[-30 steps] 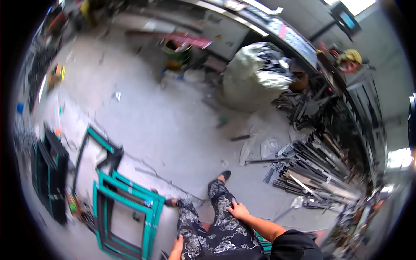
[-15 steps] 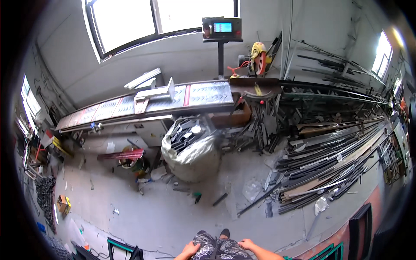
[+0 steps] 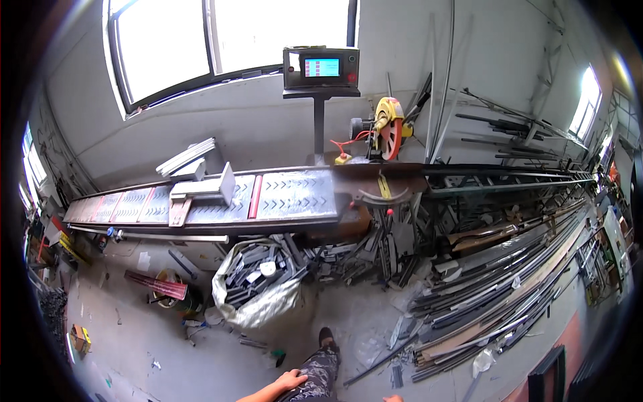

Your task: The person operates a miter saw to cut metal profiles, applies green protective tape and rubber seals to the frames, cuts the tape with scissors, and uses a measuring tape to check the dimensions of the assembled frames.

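My left hand (image 3: 291, 380) is low in the view, beside the thigh of my patterned trousers (image 3: 317, 372). Its fingers lie loosely stretched against the cloth, and it holds nothing visible. Only a sliver of my right hand (image 3: 393, 398) shows at the lower edge, its fingers cut off from sight. Ahead of me stands a white sack (image 3: 253, 317) filled with dark profile offcuts (image 3: 254, 275). Behind it runs a long metal bench (image 3: 295, 194) with a stop block (image 3: 204, 189) on top. A yellow and red cut-off saw (image 3: 390, 130) stands at the bench's right part.
A control panel with a lit screen (image 3: 321, 68) rises on a post behind the bench. Long profiles (image 3: 495, 295) lie piled on the floor at right. Further left, a bucket (image 3: 191, 305) carries a red bar. Plastic scraps (image 3: 368, 352) litter the floor.
I have moved nearer the bench and sack, which appear larger and lower. One foot is further forward. My right hand has dropped mostly out of view.
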Demonstrator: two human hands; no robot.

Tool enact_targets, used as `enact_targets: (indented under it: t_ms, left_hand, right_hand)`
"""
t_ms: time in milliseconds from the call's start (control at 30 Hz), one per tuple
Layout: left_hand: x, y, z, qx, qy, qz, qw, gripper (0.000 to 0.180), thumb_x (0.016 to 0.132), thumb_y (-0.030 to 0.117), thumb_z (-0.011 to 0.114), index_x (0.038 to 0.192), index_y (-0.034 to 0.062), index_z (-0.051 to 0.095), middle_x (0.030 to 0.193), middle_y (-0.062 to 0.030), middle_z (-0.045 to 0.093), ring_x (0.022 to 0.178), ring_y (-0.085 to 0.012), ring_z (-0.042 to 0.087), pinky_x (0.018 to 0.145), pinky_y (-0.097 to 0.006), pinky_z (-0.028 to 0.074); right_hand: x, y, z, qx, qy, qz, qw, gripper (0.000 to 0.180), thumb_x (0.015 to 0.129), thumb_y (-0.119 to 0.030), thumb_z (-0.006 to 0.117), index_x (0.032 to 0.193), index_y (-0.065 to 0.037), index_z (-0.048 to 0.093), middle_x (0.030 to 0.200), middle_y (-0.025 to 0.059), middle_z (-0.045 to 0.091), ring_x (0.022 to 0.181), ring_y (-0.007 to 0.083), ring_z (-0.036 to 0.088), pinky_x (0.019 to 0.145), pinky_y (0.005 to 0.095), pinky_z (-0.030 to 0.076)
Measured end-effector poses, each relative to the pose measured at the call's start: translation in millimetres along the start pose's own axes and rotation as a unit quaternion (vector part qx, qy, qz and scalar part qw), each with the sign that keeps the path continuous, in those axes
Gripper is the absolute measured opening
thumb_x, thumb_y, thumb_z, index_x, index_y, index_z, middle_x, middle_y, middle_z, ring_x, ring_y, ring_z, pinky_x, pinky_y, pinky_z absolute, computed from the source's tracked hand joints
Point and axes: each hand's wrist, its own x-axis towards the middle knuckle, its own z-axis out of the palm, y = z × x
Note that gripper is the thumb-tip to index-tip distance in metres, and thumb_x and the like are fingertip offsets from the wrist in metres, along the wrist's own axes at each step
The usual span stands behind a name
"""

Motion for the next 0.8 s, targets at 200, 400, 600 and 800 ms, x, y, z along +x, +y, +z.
enact_targets:
  t_ms: [200, 400, 600, 800]
  left_hand:
    - [97.7, 103.8, -117.7, 0.074, -0.028, 0.004, 0.997, 0.067, 0.087, 0.058, 0.047, 0.127, 0.0062, 0.057, 0.128, -0.0222, 0.057, 0.122, -0.0352, 0.053, 0.102, -0.043, 0.042]
    - [155.8, 196.7, -161.9, 0.157, -0.096, 0.028, 0.983, 0.063, 0.088, 0.057, 0.048, 0.126, 0.0078, 0.06, 0.125, -0.0205, 0.06, 0.119, -0.0344, 0.055, 0.101, -0.043, 0.042]
    - [223.7, 260.7, -203.6, 0.12, -0.036, -0.017, 0.992, 0.057, 0.089, 0.05, 0.051, 0.119, 0.0032, 0.063, 0.12, -0.0217, 0.062, 0.115, -0.0345, 0.058, 0.098, -0.041, 0.045]
    - [252.5, 375.0, -222.7, 0.026, 0.078, -0.086, 0.993, 0.048, 0.087, 0.042, 0.054, 0.11, 0.002, 0.067, 0.111, -0.0209, 0.066, 0.107, -0.0339, 0.062, 0.095, -0.042, 0.047]
  right_hand:
    - [12.4, -251.1, -112.1, 0.222, 0.013, -0.133, 0.966, 0.018, 0.093, -0.019, 0.06, 0.094, -0.001, 0.064, 0.08, 0.0102, 0.068, 0.066, 0.0202, 0.067, 0.057, 0.0339, 0.056]
    - [6.4, -388.6, -214.4, 0.337, 0.034, -0.199, 0.92, 0.022, 0.095, -0.017, 0.058, 0.109, 0.001, 0.058, 0.09, 0.0151, 0.068, 0.077, 0.0238, 0.069, 0.063, 0.033, 0.057]
    - [79.4, -445.7, -316.6, 0.345, 0.027, -0.177, 0.921, 0.02, 0.093, -0.015, 0.056, 0.081, -0.002, 0.065, 0.069, 0.0093, 0.065, 0.056, 0.0183, 0.062, 0.052, 0.0321, 0.052]
    - [176.8, -581.4, -526.6, 0.05, 0.227, -0.305, 0.923, 0.015, 0.083, -0.016, 0.06, 0.079, -0.004, 0.066, 0.062, 0.005, 0.064, 0.053, 0.0144, 0.06, 0.05, 0.0307, 0.046]
